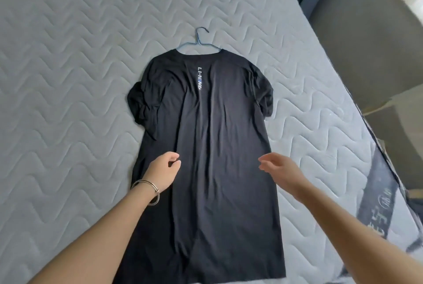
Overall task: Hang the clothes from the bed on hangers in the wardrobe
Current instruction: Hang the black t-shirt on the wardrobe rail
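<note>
Mattress [68, 55]: grey, quilted in zigzags.
T-shirt [212, 135]: black, flat on the mattress, long axis running away from the viewer, collar far.
Left hand [163, 170]: fingers curled, empty, over the shirt.
Right hand [280, 169]: fingers loosely spread, empty.
Hanger [199, 42]: blue wire, inside the collar, hook pointing away.

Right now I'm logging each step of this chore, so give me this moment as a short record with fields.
garment: black T-shirt, flat on the mattress
hanger: blue hanger, hook showing above the collar
left hand: loosely curled over the shirt, bracelets on wrist
right hand: open above the shirt
wardrobe: not in view
</note>
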